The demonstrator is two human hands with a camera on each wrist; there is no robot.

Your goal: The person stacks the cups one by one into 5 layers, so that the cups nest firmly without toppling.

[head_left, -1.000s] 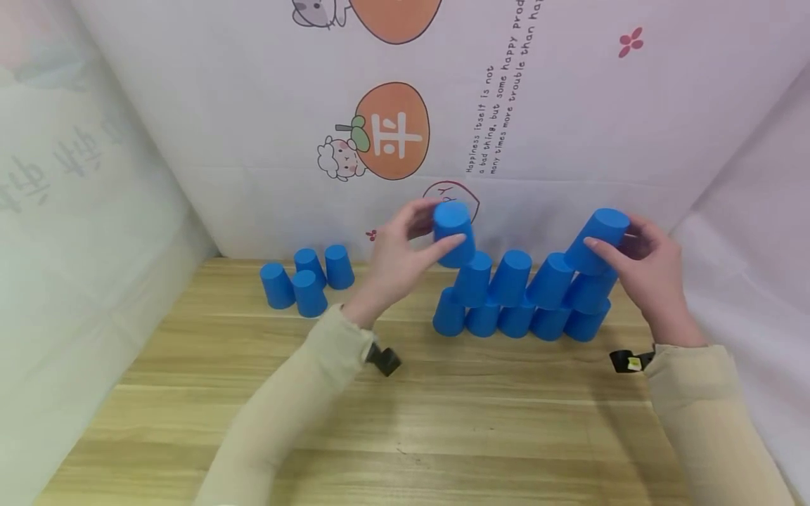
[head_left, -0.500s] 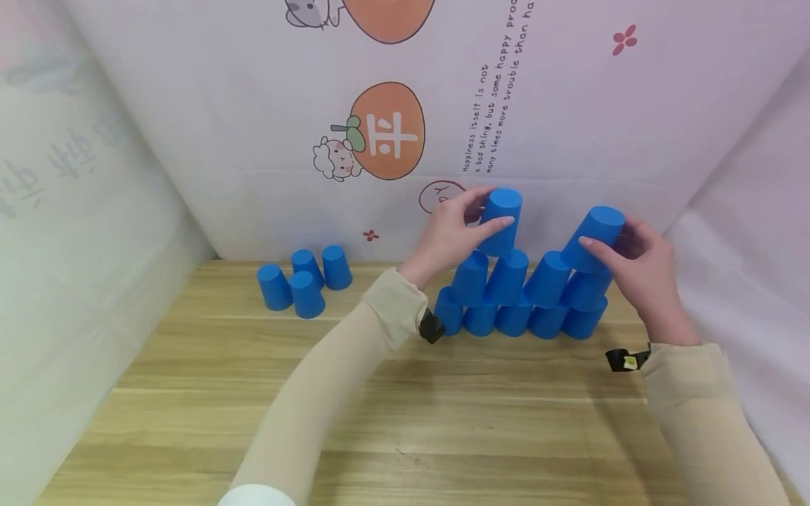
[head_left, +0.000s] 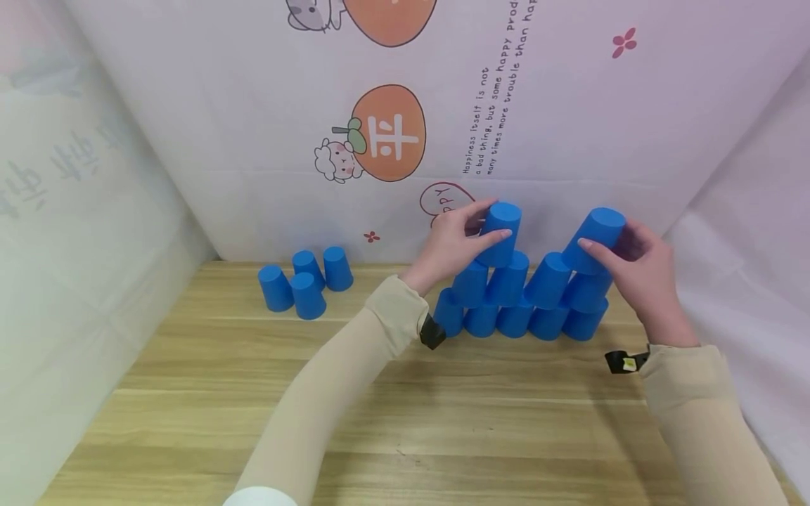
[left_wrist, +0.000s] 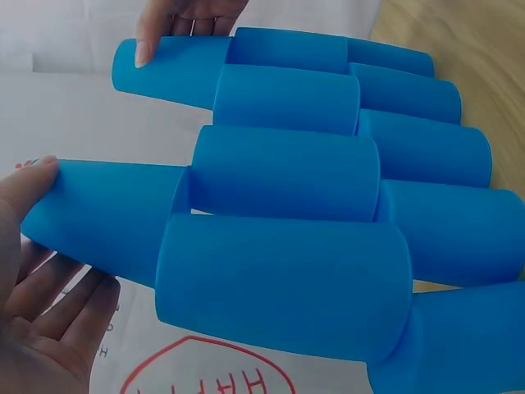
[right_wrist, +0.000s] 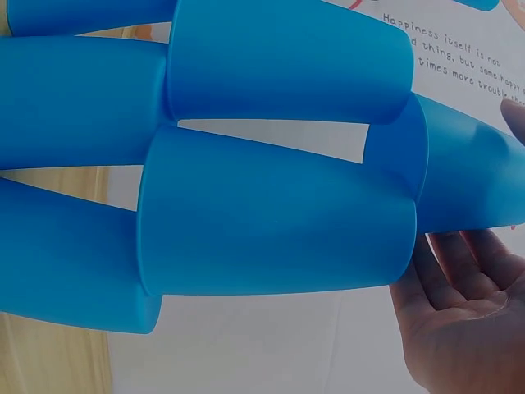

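Note:
Upside-down blue cups stand in a stepped wall on the table, with a bottom row (head_left: 514, 322) and a second row (head_left: 508, 281) over its gaps. My left hand (head_left: 451, 242) grips a blue cup (head_left: 504, 242) between thumb and fingers, its rim right at the tops of the two leftmost second-row cups. At the right end, my right hand (head_left: 652, 274) holds another upside-down cup (head_left: 595, 235) on that row. The left wrist view shows the left-hand cup (left_wrist: 115, 213) overlapping two cup bases. In the right wrist view, fingers (right_wrist: 459, 271) lie under the right-hand cup (right_wrist: 467, 164).
Several more upturned blue cups (head_left: 308, 295) stand apart at the back left of the wooden table (head_left: 405, 422). A printed white cloth (head_left: 285, 140) hangs right behind the wall of cups, and white cloth also borders both sides. Dark wrist cameras (head_left: 432, 332) stick out from the sleeves.
My left hand has carried its cup rightward to above the second row, then lowered it onto the left end. The right hand has stayed at its cup.

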